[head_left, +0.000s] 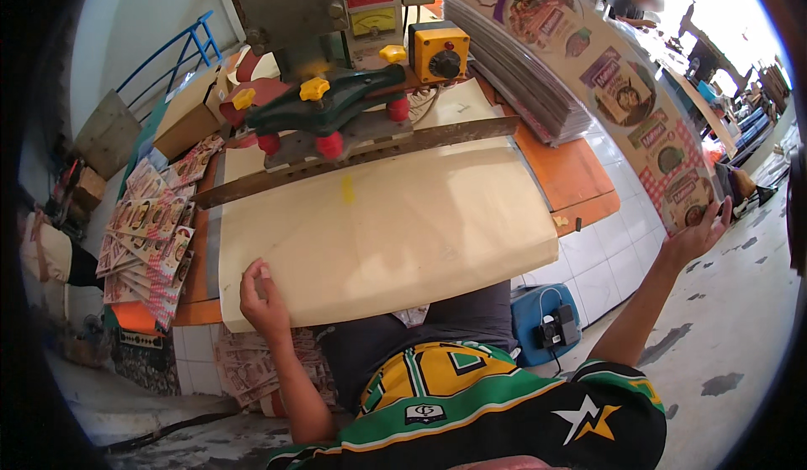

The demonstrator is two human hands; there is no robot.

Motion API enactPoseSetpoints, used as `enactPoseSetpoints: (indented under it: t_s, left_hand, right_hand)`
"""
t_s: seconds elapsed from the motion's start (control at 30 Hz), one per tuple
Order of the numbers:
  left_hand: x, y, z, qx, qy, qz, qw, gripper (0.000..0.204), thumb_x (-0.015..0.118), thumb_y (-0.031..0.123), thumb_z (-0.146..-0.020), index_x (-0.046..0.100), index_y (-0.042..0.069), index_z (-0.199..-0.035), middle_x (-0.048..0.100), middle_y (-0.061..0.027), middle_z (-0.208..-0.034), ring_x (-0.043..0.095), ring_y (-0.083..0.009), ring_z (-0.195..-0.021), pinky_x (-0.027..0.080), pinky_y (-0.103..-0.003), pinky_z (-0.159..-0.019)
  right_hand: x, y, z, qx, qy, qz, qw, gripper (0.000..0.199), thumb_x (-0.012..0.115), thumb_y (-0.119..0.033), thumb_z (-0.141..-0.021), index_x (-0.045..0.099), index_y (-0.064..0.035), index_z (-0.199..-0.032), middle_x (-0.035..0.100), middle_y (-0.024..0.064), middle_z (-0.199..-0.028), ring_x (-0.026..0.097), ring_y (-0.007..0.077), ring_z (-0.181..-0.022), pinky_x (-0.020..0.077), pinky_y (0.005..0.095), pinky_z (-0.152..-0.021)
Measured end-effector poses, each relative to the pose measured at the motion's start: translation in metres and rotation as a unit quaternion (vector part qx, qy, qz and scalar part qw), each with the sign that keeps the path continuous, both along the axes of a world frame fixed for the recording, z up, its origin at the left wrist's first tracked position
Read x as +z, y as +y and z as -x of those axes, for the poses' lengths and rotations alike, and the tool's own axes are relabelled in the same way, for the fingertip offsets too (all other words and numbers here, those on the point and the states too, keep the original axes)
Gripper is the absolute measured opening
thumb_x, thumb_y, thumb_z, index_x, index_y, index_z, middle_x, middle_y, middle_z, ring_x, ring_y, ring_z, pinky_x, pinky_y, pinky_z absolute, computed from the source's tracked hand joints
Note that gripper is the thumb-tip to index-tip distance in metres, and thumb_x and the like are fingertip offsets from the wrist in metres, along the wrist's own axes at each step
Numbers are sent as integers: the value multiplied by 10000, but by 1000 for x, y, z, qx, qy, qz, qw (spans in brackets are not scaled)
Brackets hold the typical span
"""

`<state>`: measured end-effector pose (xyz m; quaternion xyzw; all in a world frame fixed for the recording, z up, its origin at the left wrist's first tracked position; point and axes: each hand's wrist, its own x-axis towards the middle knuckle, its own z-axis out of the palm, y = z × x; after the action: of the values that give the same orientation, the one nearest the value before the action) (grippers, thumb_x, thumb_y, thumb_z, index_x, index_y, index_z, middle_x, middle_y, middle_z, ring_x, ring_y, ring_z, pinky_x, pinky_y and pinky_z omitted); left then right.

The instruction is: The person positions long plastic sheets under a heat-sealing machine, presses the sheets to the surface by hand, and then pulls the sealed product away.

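Observation:
My left hand [262,298] rests on the near left corner of a cream-coloured board [378,226] that lies on the orange worktable [580,171], fingers curled over its edge. My right hand [696,235] is stretched out to the right and grips the lower end of a long printed sheet [622,83] with colourful food pictures. That sheet lifts off a tall stack of the same sheets [521,75] at the table's far right. A metal bar [361,155] crosses the far edge of the board.
A press machine [328,100] with yellow and red knobs and a yellow switch box [437,52] stands behind the board. Cut printed pieces [151,235] are piled at the left. Cardboard boxes [189,113] sit at the far left, a blue case [546,323] under the table.

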<state>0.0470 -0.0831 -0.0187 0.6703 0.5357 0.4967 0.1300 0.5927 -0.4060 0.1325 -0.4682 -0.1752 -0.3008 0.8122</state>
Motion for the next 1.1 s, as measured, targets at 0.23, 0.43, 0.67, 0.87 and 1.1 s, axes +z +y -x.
enactPoseSetpoints:
  t_s: [0.23,0.43,0.67,0.87,1.1]
  left_hand:
    - [1,1,5,-97,-169,59,979,263,590,194,-1064,701,-30,-1146,739,-88,-1026,680,-193,-1016,496,-345,-975]
    - [5,2,33,-275,-301,79,909,513,551,428,-1073,641,-45,-1250,704,-133,-1149,670,-242,-1067,468,-396,-1038]
    - [17,-18,54,-419,-508,128,742,762,637,555,-995,517,-85,-1390,632,-170,-1382,636,-258,-1217,494,-423,-1057]
    - [39,12,89,-311,-360,225,850,568,714,257,-978,516,-83,-1387,695,-145,-1239,697,-183,-1052,548,-302,-939]
    - [52,51,130,-337,-351,238,840,600,722,252,-962,499,-92,-1400,693,-157,-1237,701,-195,-1058,569,-330,-927]
  right_hand:
    - [-61,-22,-26,114,54,10,992,562,578,-306,-1055,412,-85,-1545,495,158,-1452,556,318,-1320,527,463,-1050]
    - [-76,-2,-4,237,71,62,967,572,493,-279,-1098,320,-127,-1622,555,92,-1377,573,231,-1259,476,411,-1083]
    - [-68,42,34,398,62,197,894,619,591,-232,-1051,350,-14,-1578,670,92,-1155,677,152,-1009,553,307,-899]
    - [-64,117,52,532,186,223,796,367,593,-245,-1062,630,44,-1285,719,92,-1086,702,109,-915,571,262,-817]
    - [-44,151,73,605,156,289,726,326,553,-285,-1086,675,17,-1099,722,45,-931,698,63,-805,585,230,-709]
